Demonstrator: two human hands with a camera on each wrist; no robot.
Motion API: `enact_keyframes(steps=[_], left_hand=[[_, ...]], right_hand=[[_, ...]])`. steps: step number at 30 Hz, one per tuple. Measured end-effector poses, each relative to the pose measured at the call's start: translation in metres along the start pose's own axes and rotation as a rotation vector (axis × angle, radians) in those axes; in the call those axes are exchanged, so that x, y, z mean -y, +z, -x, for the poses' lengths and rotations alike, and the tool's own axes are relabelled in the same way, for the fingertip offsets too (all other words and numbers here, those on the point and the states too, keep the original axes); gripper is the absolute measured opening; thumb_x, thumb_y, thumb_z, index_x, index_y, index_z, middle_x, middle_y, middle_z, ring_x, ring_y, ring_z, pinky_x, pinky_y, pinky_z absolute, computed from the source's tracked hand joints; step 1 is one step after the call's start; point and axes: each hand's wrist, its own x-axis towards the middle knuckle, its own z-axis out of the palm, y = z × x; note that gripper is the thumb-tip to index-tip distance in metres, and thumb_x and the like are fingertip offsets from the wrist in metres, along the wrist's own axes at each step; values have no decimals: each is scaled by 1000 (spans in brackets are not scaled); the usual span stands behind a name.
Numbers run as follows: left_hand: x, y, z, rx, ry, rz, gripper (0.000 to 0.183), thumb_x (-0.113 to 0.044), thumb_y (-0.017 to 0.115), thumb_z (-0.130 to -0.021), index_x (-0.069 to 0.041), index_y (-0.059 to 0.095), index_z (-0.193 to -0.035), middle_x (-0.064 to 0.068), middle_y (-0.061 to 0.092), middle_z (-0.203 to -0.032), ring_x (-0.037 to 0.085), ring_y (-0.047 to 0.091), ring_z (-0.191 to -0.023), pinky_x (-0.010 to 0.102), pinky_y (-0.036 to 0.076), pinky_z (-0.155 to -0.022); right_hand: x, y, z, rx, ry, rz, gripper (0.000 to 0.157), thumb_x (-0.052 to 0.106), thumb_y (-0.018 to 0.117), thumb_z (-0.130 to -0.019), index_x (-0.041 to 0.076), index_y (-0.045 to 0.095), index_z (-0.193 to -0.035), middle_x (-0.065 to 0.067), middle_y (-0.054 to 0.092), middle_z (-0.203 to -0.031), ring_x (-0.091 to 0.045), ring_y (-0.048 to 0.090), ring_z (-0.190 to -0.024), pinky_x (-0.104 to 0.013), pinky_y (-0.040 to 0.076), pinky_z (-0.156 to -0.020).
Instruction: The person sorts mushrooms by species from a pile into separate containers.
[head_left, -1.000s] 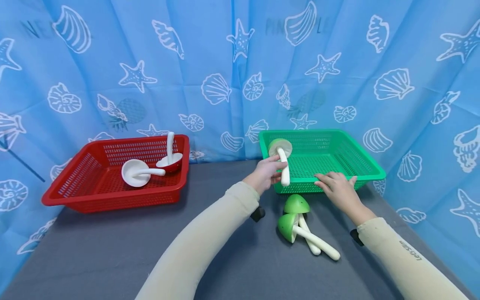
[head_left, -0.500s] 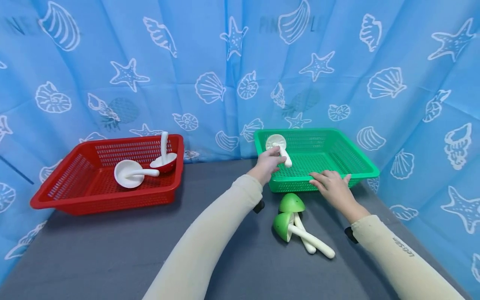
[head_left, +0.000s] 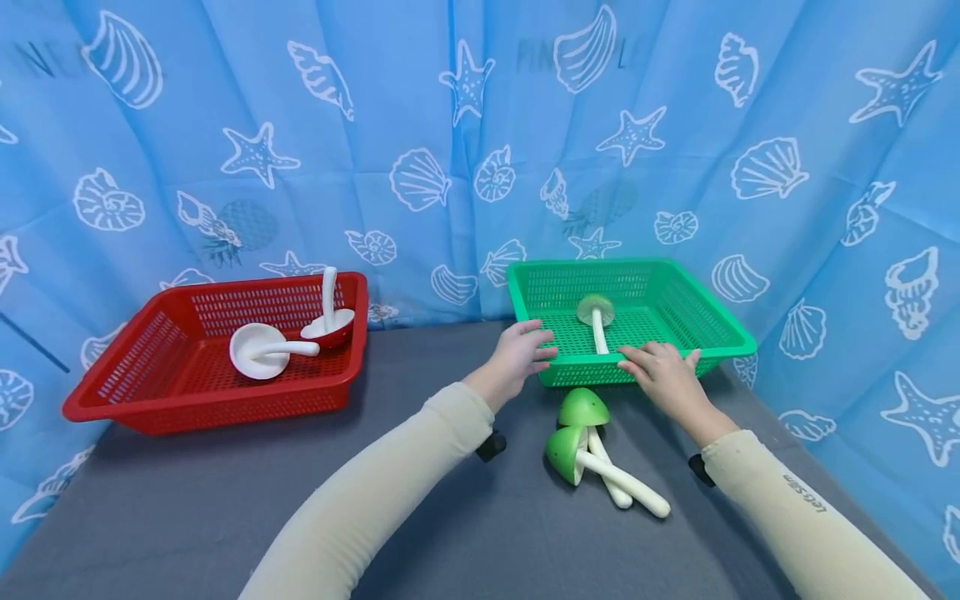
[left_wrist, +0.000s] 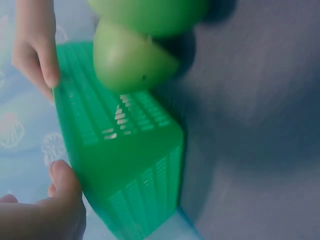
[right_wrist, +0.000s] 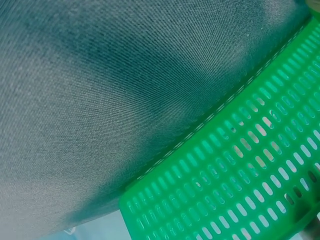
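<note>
In the head view, a green-and-white ladle [head_left: 599, 332] lies inside the green basket [head_left: 723, 344], its white handle toward the front wall. Empty, with fingers loosely extended, my left hand [head_left: 517, 357] hovers at the basket's front left corner. The right hand [head_left: 670, 379] holds the front rim, thumb outside and fingers over the edge. In front of the basket, two more green ladles lie on the table, a rear one [head_left: 584, 407] and a front one [head_left: 564, 455], their white handles crossing. Their green bowls [left_wrist: 125, 57] appear large in the left wrist view.
A red basket [head_left: 247, 407] stands at the left, with two red-and-white ladles inside: one flat ladle [head_left: 258, 351] and one ladle with a raised handle [head_left: 328, 292]. Grey cloth [head_left: 187, 500] covers the table. A blue shell-print curtain [head_left: 420, 83] hangs behind.
The left hand has put the ladle into the green basket, let go and drawn back left to the corner. The right hand stays at the front rim. The view has shifted slightly.
</note>
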Motion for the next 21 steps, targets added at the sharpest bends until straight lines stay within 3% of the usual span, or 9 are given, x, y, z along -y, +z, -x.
enact_keyframes(steps=[10,21], left_hand=[[31,-17,40,101,-58,6,47,-15,46,-103,2,36,-145,23,52,-136,35,57,-118,48,42,-101],[52,-20,74,104,-105,-63,46,-18,48,-102,4,39,-142,21,57,-129,33,61,-111,44,49,-91]], right_hand=[[-3,2,1,25,5,8,32,18,64,-93,3,65,-121,-20,61,-100,-47,52,-101,-85,5,-91],[-3,2,0,11,-15,9,33,16,66,-92,1,66,-121,-18,61,-96,-40,52,-92,-85,6,-91]])
